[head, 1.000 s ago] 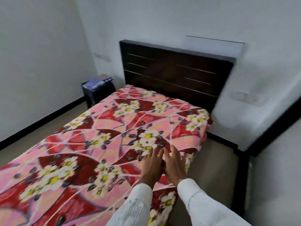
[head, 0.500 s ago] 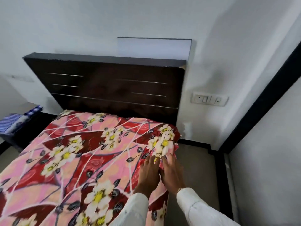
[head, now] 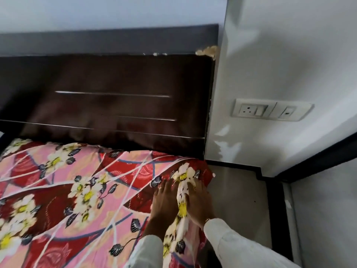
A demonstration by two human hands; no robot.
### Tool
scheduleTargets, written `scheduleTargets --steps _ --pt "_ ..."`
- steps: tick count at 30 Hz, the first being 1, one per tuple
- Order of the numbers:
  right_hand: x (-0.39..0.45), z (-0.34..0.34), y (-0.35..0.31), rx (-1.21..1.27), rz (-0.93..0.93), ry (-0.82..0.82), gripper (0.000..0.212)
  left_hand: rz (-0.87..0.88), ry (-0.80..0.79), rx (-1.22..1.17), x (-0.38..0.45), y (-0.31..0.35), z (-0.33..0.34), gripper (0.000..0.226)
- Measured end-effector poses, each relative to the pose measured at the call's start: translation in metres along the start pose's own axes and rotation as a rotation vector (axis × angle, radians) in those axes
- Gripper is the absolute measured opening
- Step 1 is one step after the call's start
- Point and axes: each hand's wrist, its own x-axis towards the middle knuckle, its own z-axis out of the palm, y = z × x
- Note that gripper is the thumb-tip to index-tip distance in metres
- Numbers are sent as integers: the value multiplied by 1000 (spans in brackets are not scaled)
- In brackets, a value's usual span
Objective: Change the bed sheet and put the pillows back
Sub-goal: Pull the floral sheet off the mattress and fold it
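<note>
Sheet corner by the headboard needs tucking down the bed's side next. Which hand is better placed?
Right hand, probably. It lies flat nearest the bed's edge and the corner of the sheet; the left hand rests further in on top.

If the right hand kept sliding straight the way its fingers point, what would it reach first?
The right hand lies flat on the floral bed sheet, fingers pointing toward the bed's top corner. Going on, it would likely cross that corner and meet the dark wooden headboard, though depth is hard to judge.
</note>
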Motion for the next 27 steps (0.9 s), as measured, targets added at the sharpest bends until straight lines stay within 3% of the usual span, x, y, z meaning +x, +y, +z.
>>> scheduleTargets --steps 3,6,10,13,19,24,27 --pt "40 12 8 91 18 13 52 60 43 7 40 -11 13 57" --pt "70 26 12 145 37 58 43 116 48 7 66 -21 24 56" --pt "82 39 11 154 118 99 66 143 68 37 92 -28 30 67" --pt "81 46 6 159 110 158 49 170 38 81 108 -29 35 82" --pt "75 55 4 218 -57 308 40 197 143 155 111 -28 46 60" --pt "58 55 -3 352 -157 459 29 230 277 -94 99 -34 50 58" --pt "44 47 -17 440 -170 473 26 311 365 -200 84 -43 59 41"
